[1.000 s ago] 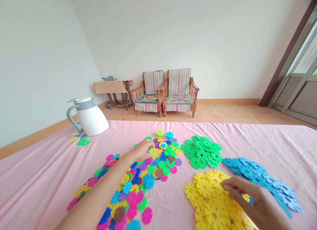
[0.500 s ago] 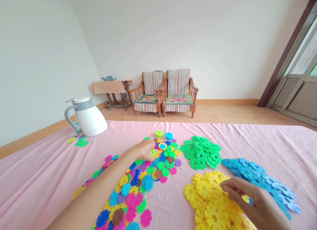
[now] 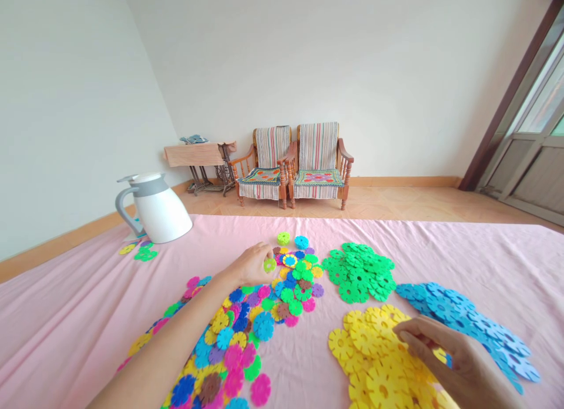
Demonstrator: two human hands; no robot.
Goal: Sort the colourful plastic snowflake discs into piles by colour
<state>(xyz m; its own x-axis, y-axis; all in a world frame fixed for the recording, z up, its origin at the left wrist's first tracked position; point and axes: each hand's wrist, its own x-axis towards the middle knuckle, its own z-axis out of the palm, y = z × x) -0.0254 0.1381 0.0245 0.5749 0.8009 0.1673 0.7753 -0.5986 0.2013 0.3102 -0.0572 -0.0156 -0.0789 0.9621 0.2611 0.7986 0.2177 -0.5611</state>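
Lime notched disc (image 3: pixel 267 268), face toward camera; multicoloured discs (image 3: pixel 233 356) scattered, overlapping; yellow discs (image 3: pixel 373 375) heaped.

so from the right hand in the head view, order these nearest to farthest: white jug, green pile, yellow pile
Nearest first from the right hand:
1. Yellow pile: right by the fingers, on their left.
2. Green pile: farther forward, beyond the yellow pile.
3. White jug: well off to the far left.

Left arm (image 3: pixel 170 338): bare, stretched far forward, slanting inward
Left grip (image 3: pixel 252 266): fingers curled into a pinch
Right grip (image 3: pixel 456 351): held nearer the body, back uppermost, thumb (image 3: pixel 416 349) and forefinger (image 3: pixel 418 324) tips close together
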